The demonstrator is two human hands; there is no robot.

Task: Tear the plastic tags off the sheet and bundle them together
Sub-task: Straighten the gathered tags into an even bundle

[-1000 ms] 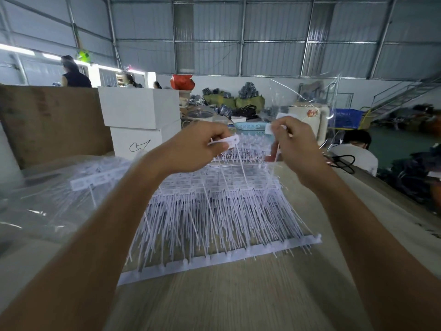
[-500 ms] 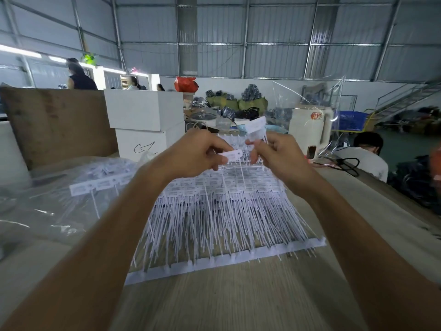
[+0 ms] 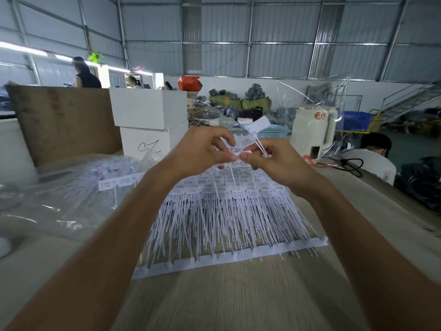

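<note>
Since half a second ago we have closed the gap between our hands: the left hand (image 3: 202,151) and right hand (image 3: 279,163) now meet fingertip to fingertip above the far end of the sheet of plastic tags (image 3: 229,211), where earlier they stood slightly apart. Between thumb and fingers of the left hand we pinch a small white tag head (image 3: 235,156); our right thumb and forefinger pinch the same piece from the other side. Our right hand also grips a loose tag (image 3: 256,124), whose flat white head has risen and tilts up above the knuckles, its thin stems running down into the curled fingers. How the lower fingers of either hand lie, we cannot tell. The sheet lies flat on the wooden table (image 3: 226,302), its long white strands fanning toward us and ending at a white strip (image 3: 229,258) near the table's near edge. Left of it sits a clear plastic bag (image 3: 59,199) with more tags inside. Two white boxes (image 3: 148,125) stand stacked behind our left hand.
</note>
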